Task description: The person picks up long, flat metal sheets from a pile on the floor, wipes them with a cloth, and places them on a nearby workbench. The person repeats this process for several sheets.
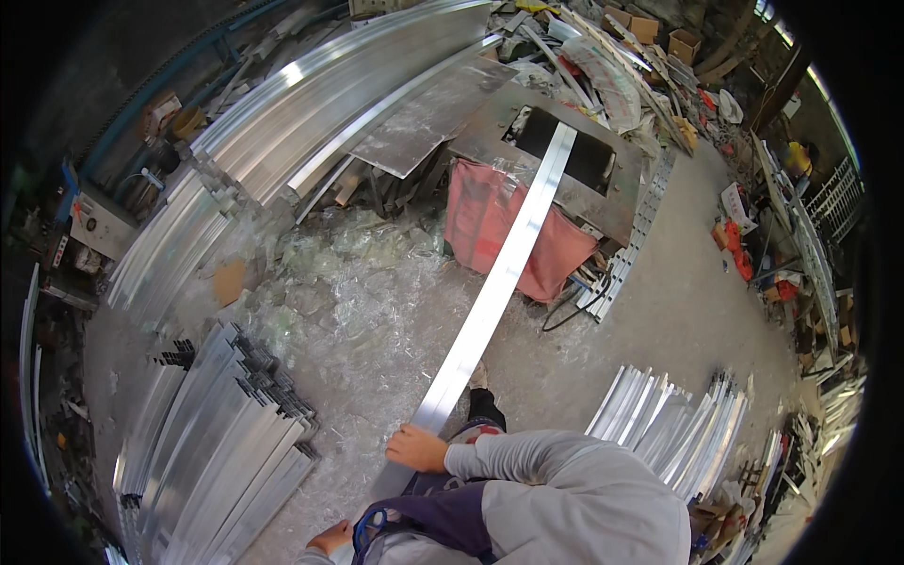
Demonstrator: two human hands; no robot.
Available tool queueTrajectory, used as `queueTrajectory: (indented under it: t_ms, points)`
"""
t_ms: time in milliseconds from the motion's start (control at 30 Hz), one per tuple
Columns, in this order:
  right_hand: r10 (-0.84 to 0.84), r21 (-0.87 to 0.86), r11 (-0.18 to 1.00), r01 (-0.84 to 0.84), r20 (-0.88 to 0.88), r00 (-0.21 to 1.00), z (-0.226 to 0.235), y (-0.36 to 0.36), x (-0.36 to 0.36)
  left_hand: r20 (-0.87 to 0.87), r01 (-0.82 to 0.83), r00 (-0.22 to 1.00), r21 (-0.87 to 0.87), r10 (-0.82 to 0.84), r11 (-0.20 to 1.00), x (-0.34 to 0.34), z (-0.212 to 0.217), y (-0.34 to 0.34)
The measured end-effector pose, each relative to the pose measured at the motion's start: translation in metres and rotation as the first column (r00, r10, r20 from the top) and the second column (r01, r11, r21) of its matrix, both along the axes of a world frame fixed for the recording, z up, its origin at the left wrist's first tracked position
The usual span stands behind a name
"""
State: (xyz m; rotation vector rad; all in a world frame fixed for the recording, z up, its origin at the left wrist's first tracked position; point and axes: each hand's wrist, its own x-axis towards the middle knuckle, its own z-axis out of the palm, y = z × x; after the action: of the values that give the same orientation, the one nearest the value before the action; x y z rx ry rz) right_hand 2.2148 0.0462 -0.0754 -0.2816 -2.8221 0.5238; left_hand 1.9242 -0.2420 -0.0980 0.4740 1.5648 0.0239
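Note:
A long, flat silver aluminium profile (508, 273) slants from in front of my body up to the far right. Its far end lies over the dark square opening of a metal-topped stand (471, 137). My right hand (419, 447) is closed over the near part of the profile, fingers bent across its edge. Low in the picture, my left hand (330, 537) is near the dark purple cloth at my body. Its fingers are mostly hidden, so what it touches cannot be made out. A red cloth (480, 221) hangs from the stand beneath the profile.
Stacks of aluminium profiles lie at near left (217, 443), near right (673, 424) and far left (348, 94). Crumpled clear plastic film (339, 273) covers floor beside the stand. A black cable (556, 320) loops at its foot. Scrap and boxes (683, 45) crowd the far right.

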Motion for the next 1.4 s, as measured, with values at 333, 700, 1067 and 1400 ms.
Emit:
queueTrajectory:
  t_ms: [333,700,1067,1400]
  points:
    - [-0.019,0.023,1.0,0.02,-0.034,0.999,0.007,0.099,0.05,0.059,0.102,0.992,0.13,-0.11,0.986,0.044,-0.005,0.106]
    - [-0.853,0.123,0.479,0.869,-0.172,0.494,0.082,0.36,0.227,-0.093,0.259,0.952,0.75,-0.29,0.608,0.306,0.034,0.634]
    - [-0.837,-0.077,0.539,0.839,-0.165,0.522,0.078,0.401,0.267,-0.054,0.217,0.95,0.823,-0.308,0.526,0.352,0.01,0.748]
    - [-0.259,0.315,0.938,0.143,0.367,0.893,0.022,0.391,0.165,-0.017,0.203,0.973,0.533,-0.229,0.821,0.164,-0.071,0.412]
